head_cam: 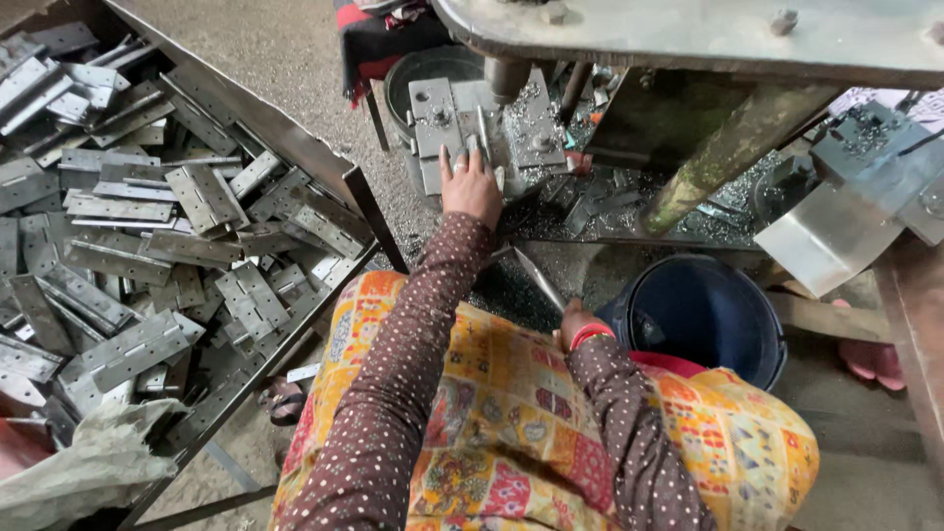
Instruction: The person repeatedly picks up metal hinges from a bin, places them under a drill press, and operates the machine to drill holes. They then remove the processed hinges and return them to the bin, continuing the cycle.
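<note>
My left hand presses a metal strip flat on the press die; my right hand grips a thin metal rod beside a blue bucket

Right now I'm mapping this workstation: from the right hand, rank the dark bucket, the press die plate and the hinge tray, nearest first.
From the right hand:
1. Dark bucket, just to its right.
2. Press die plate, ahead, under the left hand.
3. Hinge tray, far left.

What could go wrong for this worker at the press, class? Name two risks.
The left hand rests on the die plate right under the press ram, so fingers might get crushed. The right hand holds a thin metal strip bare, and its edges may cut.
</note>
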